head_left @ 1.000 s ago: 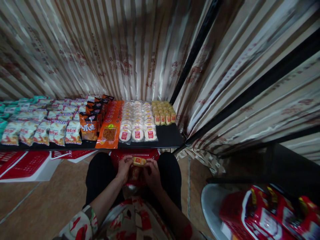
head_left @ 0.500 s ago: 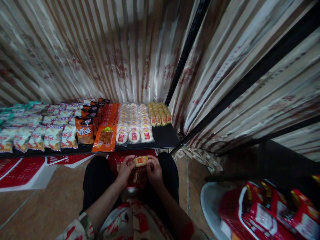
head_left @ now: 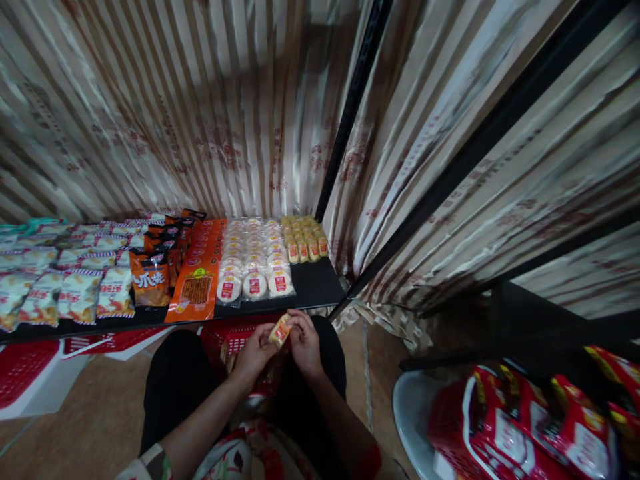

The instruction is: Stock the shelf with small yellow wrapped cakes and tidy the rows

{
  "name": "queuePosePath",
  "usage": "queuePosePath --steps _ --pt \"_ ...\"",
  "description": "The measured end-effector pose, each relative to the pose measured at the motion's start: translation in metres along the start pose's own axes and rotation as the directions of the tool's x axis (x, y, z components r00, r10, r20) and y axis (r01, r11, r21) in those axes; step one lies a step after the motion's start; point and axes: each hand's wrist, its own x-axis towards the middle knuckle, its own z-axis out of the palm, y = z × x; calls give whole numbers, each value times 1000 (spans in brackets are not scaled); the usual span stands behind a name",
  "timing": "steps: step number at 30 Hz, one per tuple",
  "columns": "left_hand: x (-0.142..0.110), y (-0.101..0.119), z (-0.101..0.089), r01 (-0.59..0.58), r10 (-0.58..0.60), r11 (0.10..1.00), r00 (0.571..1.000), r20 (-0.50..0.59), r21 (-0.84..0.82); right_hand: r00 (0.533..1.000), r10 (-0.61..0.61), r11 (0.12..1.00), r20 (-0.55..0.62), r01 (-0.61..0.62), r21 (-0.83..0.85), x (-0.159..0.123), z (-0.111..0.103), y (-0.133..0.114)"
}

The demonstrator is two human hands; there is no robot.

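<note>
Between my two hands is a small yellow packaged snack (head_left: 280, 331) with a red and orange label, tilted with its right end up. My left hand (head_left: 254, 353) pinches its lower left end, and my right hand (head_left: 304, 340) grips the upper right end. Below the hands, a red basket (head_left: 213, 340) sits between my knees, with several items in it partly hidden by my hands. Just ahead on the black shelf (head_left: 320, 283) stand rows of similar yellow snacks (head_left: 305, 243). Beside them lie round white wrapped crackers (head_left: 254, 285).
Further left on the shelf are a flat orange snack packet (head_left: 195, 287), orange-black bags (head_left: 150, 280) and white chip bags (head_left: 80, 293). Red baskets (head_left: 30, 370) rest on the floor at left. At lower right, red packets (head_left: 505, 427) fill a basket on a white stool (head_left: 413, 407). Curtains hang behind black poles.
The yellow snack has turned from nearly level to steeply tilted, its right end rising, with both hands still on it. The whole view has shifted slightly.
</note>
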Motion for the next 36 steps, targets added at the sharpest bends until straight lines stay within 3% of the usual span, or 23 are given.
queuePosePath --steps 8,18,24,29,33,36 --pt "17 -8 22 -36 36 999 998 42 -8 1000 -12 1000 -10 12 -14 18 -9 -2" --pt "30 14 50 -97 97 995 995 7 7 978 127 992 -167 -128 3 29 -13 7" --pt "48 7 63 -158 159 984 987 -13 78 990 93 992 -109 -102 -74 32 -22 13" --pt "61 8 73 -226 230 941 973 15 253 987 114 992 -113 -120 -47 40 -27 16" --pt "70 15 81 -236 272 824 962 5 516 984 116 989 -133 -126 -72 48 -33 19" --pt "75 21 87 -211 253 752 967 22 624 982 116 984 -148 -134 -119 55 -38 25"
